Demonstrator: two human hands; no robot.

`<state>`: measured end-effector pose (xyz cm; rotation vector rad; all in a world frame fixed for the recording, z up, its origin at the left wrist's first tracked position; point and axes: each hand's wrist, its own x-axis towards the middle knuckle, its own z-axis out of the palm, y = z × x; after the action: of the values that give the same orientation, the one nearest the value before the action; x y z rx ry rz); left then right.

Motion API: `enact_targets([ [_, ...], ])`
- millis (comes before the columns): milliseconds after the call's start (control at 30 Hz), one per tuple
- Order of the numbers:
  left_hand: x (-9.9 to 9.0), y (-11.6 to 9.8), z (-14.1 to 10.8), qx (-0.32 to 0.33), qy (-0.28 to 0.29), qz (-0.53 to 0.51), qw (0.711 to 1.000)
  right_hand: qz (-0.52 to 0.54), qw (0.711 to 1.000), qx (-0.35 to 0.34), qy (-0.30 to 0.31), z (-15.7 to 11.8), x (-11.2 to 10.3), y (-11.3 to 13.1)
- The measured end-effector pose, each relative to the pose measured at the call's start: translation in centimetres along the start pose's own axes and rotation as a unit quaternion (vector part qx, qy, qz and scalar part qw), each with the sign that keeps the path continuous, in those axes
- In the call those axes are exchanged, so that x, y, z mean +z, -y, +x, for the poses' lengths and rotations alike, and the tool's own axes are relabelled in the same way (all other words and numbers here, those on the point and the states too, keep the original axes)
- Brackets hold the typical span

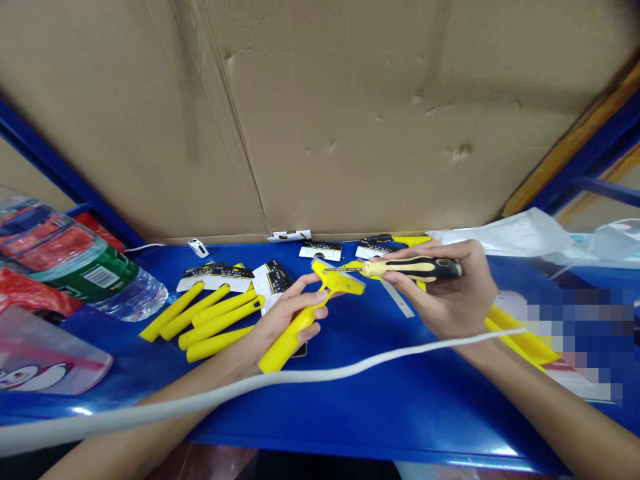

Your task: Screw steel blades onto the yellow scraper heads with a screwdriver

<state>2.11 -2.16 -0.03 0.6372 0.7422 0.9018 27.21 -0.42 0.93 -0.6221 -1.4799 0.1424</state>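
Yellow scraper (pixel 293 337) sits in left hand's (pixel 280 320) closed fingers (pixel 303 287), screwdriver (pixel 413 269) in right hand's (pixel 440 297), water bottle (pixel 85 267) lying sideways.

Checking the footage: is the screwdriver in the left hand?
No, the black-and-yellow screwdriver is in the right hand; the left hand grips a yellow scraper.

My yellow scraper (pixel 295 337) and black-and-yellow screwdriver (pixel 413 269)
My left hand (pixel 285 320) grips the scraper's handle; my right hand (pixel 440 293) holds the screwdriver, tip at the scraper's head.
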Motion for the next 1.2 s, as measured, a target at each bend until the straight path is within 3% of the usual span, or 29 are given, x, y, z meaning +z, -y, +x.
enact_targets([
  [233, -0.09, -0.42, -0.14, -0.023, 0.015, 0.025, 0.999, 0.006, 1.0, -0.015, 0.005, 0.13, 0.0, 0.0],
  [433, 0.24, -0.25, -0.2, -0.003, 0.005, 0.002, 1.0, 0.011, 0.999, -0.043, 0.01, 0.3, 0.03, 0.17],
  [967, 0.11, -0.15, -0.14, -0.009, 0.0, 0.006, 1.0, 0.016, 1.0, -0.014, 0.006, 0.15, 0.02, 0.35],
  [1200, 0.01, -0.36, -0.3, -0.02, 0.008, 0.008, 1.0, 0.013, 0.996, -0.081, 0.043, 0.49, -0.18, 0.02],
])
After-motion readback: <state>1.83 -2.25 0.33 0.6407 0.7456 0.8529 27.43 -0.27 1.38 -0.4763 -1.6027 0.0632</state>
